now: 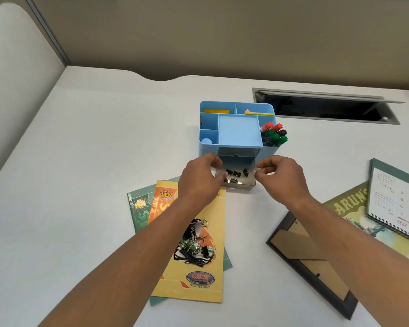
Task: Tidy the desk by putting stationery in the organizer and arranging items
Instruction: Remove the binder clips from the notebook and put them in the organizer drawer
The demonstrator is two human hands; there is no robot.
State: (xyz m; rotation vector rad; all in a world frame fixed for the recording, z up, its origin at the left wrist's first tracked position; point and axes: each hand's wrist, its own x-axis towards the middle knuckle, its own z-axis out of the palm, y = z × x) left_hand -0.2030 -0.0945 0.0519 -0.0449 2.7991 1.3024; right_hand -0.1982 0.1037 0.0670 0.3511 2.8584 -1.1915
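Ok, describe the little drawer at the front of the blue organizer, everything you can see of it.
The drawer is a small, shallow, open-topped tray that looks like clear or greyish plastic. It is pulled forward out of the slot low in the front of the blue organizer and lies level, close to the white desk. Several black binder clips lie inside. The left hand grips its left side, and the right hand pinches its right wall with curled fingers.

Left hand (202,178), right hand (279,175) — gripping drawer (243,186).
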